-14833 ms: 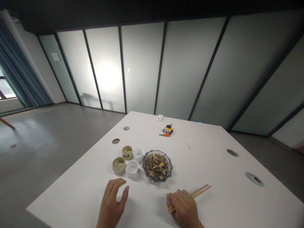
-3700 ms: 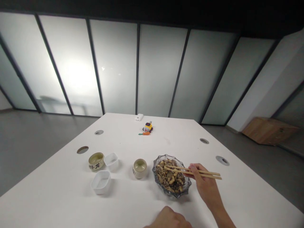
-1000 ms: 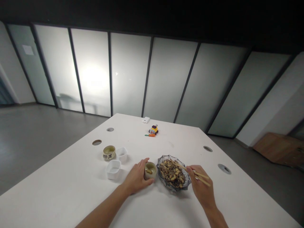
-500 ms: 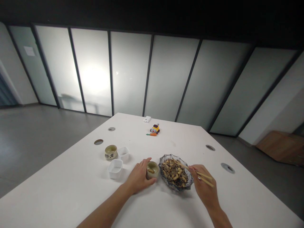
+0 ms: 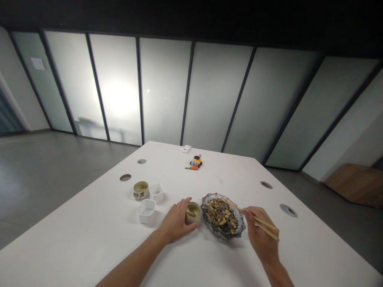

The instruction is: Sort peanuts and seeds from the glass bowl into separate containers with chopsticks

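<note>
My left hand [image 5: 178,220] is wrapped round the near side of a small ceramic cup [image 5: 194,220] on the table, thumb in front and fingers behind. A little light-brown food lies in the cup. In my right hand [image 5: 262,230] is a pair of chopsticks [image 5: 266,227], their tips over the far side of a clear fluted glass bowl [image 5: 241,230]. That bowl holds a heap of sunflower seeds and peanuts [image 5: 220,216]. Whether the tips pinch a piece is too small to tell.
A ceramic cup with dark characters [image 5: 141,194] and two white plastic tubs [image 5: 146,215] stand on the left. Farther back are a yellow toy car [image 5: 196,160], an orange toy carrot [image 5: 194,168] and a white box [image 5: 186,149]. Round holes [image 5: 125,177] pierce the white table [image 5: 98,235].
My right hand with the chopsticks has shifted slightly to the right, and the tips sit nearer the bowl's far rim. My left hand stays on the cup.
</note>
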A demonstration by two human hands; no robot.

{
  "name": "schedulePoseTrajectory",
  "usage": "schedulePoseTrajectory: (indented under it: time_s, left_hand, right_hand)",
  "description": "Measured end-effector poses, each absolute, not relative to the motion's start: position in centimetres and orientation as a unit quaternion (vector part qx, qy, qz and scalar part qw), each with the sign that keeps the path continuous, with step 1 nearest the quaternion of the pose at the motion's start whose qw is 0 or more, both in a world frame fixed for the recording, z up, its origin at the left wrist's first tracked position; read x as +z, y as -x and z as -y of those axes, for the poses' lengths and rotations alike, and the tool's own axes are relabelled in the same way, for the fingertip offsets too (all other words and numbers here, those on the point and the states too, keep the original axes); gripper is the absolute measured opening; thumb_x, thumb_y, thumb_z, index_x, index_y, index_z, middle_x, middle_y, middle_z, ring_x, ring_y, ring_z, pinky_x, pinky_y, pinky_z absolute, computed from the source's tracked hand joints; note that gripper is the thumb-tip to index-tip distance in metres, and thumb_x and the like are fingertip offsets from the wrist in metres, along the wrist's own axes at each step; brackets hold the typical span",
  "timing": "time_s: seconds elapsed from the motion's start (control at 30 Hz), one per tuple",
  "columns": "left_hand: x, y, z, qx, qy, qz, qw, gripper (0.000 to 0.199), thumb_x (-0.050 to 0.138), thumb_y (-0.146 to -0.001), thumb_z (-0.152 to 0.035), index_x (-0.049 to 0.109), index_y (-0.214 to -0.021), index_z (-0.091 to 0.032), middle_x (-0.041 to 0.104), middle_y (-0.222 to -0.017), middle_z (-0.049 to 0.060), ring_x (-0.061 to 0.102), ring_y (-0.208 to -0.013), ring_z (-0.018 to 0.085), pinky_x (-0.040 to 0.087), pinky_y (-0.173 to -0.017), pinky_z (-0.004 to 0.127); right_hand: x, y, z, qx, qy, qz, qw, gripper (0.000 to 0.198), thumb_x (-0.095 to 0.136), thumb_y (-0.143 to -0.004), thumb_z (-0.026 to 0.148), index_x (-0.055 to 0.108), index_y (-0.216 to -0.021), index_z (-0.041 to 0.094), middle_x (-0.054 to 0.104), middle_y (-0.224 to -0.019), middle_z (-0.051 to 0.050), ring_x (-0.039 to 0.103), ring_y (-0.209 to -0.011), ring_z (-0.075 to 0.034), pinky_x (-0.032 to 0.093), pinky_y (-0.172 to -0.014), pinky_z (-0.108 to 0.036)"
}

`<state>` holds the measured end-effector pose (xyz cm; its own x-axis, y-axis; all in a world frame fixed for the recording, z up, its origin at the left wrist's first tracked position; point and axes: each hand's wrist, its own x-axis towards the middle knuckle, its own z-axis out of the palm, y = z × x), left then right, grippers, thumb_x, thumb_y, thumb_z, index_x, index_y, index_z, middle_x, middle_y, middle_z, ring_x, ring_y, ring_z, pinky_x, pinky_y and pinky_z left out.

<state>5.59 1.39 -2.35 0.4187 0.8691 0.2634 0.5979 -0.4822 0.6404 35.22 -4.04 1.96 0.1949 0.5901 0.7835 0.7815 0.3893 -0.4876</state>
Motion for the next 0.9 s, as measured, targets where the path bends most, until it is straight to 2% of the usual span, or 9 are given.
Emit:
schedulePoseTrajectory:
  time_s: [0.37,0.53,0.7,0.9]
  left_hand:
    - [-2.44,-5.60,-1.48,0.343,-0.814,-0.393,0.256,0.087,0.081,-0.068,-0.013,0.045,-0.148,-0.020,0.057,-0.148,0.014,0.053,-0.140,0.032,0.040,-0.123,0.047]
    - [-2.15,-5.62,-1.35,0.340,-0.812,-0.399,0.256,0.087,0.080,-0.069,-0.013,0.045,-0.148,-0.020,0.057,-0.149,0.014,0.053,-0.140,0.032,0.039,-0.124,0.047]
    - [-2.14,-5.54,-1.32,0.344,-0.807,-0.402,0.262,0.085,0.079,-0.071,-0.015,0.045,-0.149,-0.021,0.058,-0.148,0.013,0.054,-0.139,0.032,0.041,-0.122,0.048]
    - [-2.36,-5.54,-1.44,0.342,-0.801,-0.413,0.266,0.086,0.080,-0.073,-0.020,0.044,-0.150,-0.022,0.057,-0.150,0.014,0.053,-0.140,0.033,0.040,-0.122,0.049]
  right_hand:
    - [1.62,-35.20,3.71,-0.100,0.508,0.666,0.537,0.031,0.055,-0.106,0.041,0.070,-0.088,0.022,0.070,-0.084,-0.004,0.069,-0.076,-0.018,0.054,-0.072,-0.030]
    - [1.68,-35.23,3.64,-0.097,0.505,0.679,0.524,0.029,0.055,-0.106,0.039,0.071,-0.088,0.022,0.071,-0.085,-0.003,0.069,-0.077,-0.018,0.054,-0.072,-0.030]
    - [1.93,-35.18,4.01,-0.126,0.507,0.646,0.557,0.029,0.055,-0.105,0.039,0.071,-0.088,0.022,0.071,-0.084,-0.004,0.069,-0.076,-0.019,0.055,-0.072,-0.031]
    - [1.87,-34.30,4.08,-0.060,0.533,0.628,0.563,0.034,0.056,-0.104,0.047,0.073,-0.088,0.022,0.074,-0.084,-0.006,0.071,-0.077,-0.020,0.057,-0.071,-0.031]
